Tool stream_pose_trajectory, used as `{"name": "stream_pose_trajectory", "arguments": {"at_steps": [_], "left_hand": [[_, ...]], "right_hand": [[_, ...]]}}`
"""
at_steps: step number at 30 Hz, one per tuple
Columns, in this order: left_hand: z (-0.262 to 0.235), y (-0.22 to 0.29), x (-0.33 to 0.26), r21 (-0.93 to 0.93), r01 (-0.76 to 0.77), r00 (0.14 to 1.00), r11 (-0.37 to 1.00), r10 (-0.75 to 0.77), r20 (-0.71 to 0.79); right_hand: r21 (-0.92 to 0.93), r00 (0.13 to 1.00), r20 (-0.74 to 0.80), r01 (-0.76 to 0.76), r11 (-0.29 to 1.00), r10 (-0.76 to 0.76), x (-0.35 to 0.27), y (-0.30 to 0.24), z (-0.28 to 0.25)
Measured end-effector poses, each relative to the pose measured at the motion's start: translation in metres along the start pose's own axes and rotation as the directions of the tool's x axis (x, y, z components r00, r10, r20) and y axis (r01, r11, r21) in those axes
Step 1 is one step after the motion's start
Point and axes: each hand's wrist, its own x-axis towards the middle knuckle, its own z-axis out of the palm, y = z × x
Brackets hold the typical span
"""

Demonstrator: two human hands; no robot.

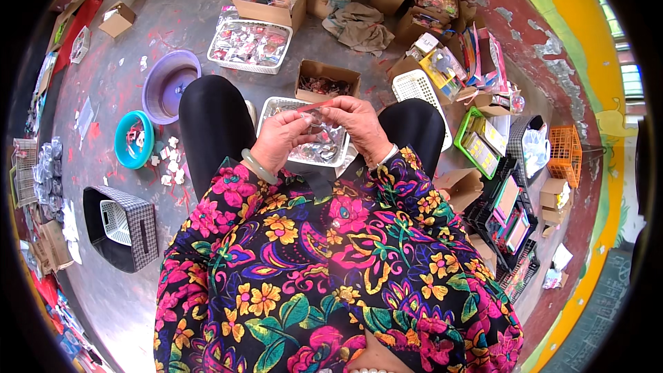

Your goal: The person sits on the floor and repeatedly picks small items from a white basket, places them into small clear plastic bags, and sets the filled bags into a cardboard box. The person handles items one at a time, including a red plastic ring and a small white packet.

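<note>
My left hand (282, 139) and my right hand (360, 126) meet in front of my knees, fingers pinched together. A thin red strip (314, 106) sticks out to the left from my right fingers. Something small and clear, perhaps plastic, shows at the left fingertips, too small to name. Right under both hands stands a white plastic basket (336, 159) with small clear packets (321, 152) in it. Just beyond it is an open cardboard box (309, 72) holding a tangle of dark and reddish small items (324, 85).
Beyond my left knee are a purple basin (153, 97), a turquoise basin (123, 139) and a basket of packets (215, 59). A checked bin (141, 238) lies at left. On the right are an empty white basket (409, 84), a green crate (472, 119) and black crates (528, 224).
</note>
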Motion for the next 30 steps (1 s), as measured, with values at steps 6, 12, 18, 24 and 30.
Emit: {"name": "stream_pose_trajectory", "arguments": {"at_steps": [6,12,18,24,30], "left_hand": [[-0.002,-0.002,0.000,-0.069,0.012,0.999,0.998,-0.010,0.035],[-0.003,-0.005,0.003,0.017,0.040,0.999,0.999,-0.040,-0.010],[-0.005,-0.011,0.004,0.107,0.020,0.999,0.994,-0.026,0.048],[-0.006,-0.012,0.004,0.067,0.018,0.997,0.998,-0.023,0.073],[-0.008,-0.013,0.005,0.086,0.007,0.995,0.996,-0.016,0.098]], "right_hand": [[-0.051,0.995,-0.047,0.087,0.995,-0.090,0.002,0.003,-0.004],[-0.721,0.762,0.118,0.506,0.473,-0.636,-0.002,-0.015,0.008],[-0.758,0.750,0.319,0.569,0.319,-0.579,-0.003,-0.010,0.009],[-0.769,0.745,0.307,0.561,0.307,-0.592,0.000,-0.007,0.004],[-0.756,0.804,0.269,0.517,0.401,-0.529,0.001,-0.004,0.001]]}}
